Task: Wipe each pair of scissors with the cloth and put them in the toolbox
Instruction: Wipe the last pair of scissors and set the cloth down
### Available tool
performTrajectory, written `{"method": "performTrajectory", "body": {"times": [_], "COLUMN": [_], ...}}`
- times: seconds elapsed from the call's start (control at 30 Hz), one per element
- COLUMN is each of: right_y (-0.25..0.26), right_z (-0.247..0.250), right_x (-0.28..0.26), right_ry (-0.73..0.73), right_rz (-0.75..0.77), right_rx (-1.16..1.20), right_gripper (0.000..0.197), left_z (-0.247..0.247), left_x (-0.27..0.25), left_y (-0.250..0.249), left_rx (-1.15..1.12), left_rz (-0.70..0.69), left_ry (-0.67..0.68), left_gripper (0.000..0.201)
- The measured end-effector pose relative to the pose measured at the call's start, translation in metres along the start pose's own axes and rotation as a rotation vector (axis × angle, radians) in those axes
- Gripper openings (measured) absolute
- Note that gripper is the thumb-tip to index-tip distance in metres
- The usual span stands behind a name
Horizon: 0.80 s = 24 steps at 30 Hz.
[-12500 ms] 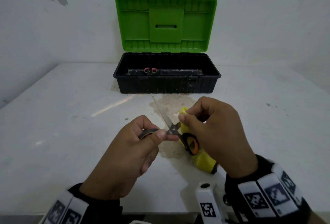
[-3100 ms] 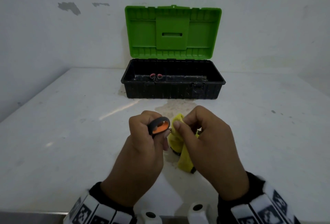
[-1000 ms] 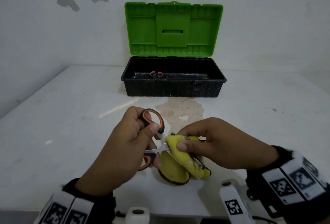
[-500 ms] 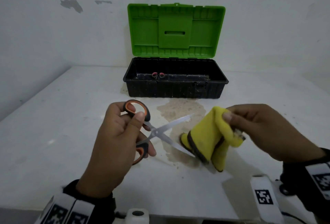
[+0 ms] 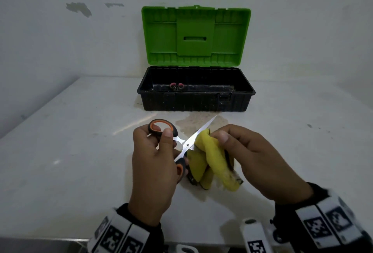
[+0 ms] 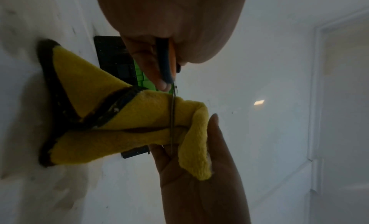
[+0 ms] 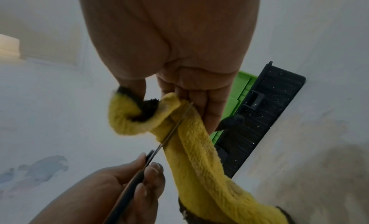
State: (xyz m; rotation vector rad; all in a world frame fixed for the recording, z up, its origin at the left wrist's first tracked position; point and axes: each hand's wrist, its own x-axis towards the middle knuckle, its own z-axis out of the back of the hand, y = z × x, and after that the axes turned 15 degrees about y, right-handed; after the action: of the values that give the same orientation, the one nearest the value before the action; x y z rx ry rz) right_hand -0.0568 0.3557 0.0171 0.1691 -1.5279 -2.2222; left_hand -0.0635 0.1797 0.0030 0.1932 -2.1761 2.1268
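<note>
Slipping is the main risk in the head view: the scissors (image 5: 186, 144) stand spread wide open, one bare blade pointing up toward the toolbox (image 5: 195, 99), and a hard pull of the cloth (image 5: 214, 160) along the other edge could probably nick the right hand (image 5: 254, 160) or twist the handles loose. The left hand (image 5: 155, 164) grips the orange-and-black handles, its fingers curled through the loops, while the right hand pinches the yellow cloth around the lower blade just beyond the pivot, above the tabletop (image 5: 70, 152). Pink handles (image 5: 177, 85) already lie inside the open toolbox, well apart from both hands. In the left wrist view, the blade (image 6: 172, 117) runs edge-on across the folded cloth, the right hand's fingers (image 6: 217, 132) touching it from below. In the right wrist view, the thin blade is sunk into a fold of cloth, the fingers (image 7: 209, 110) clamped beside it, so the edge sits very near skin.
</note>
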Motion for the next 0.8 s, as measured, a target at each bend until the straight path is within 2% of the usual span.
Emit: {"method": "performTrajectory", "body": {"times": [0.07, 0.17, 0.37, 0.53, 0.8], "right_y": [-0.002, -0.01, -0.014, -0.013, -0.004], "right_z": [-0.003, -0.009, -0.019, -0.022, -0.014], "right_x": [0.002, 0.006, 0.013, 0.014, 0.01], "right_ry": [-0.02, -0.032, -0.093, -0.068, -0.061], "right_rz": [-0.022, -0.052, -0.101, -0.115, -0.088], "right_rx": [-0.006, -0.012, -0.079, 0.011, -0.025], "right_gripper": [0.022, 0.011, 0.025, 0.034, 0.026], "left_z": [-0.002, -0.003, -0.007, -0.004, -0.002], "left_x": [-0.002, 0.0, -0.001, -0.005, -0.007], "left_y": [0.001, 0.009, 0.015, 0.016, 0.017], "left_rx": [0.009, 0.078, 0.173, 0.158, 0.052], "left_rz": [-0.019, -0.051, -0.079, -0.091, -0.126], "left_ry": [-0.011, -0.037, -0.036, -0.012, -0.063], "left_gripper": [0.003, 0.007, 0.014, 0.01, 0.01]}}
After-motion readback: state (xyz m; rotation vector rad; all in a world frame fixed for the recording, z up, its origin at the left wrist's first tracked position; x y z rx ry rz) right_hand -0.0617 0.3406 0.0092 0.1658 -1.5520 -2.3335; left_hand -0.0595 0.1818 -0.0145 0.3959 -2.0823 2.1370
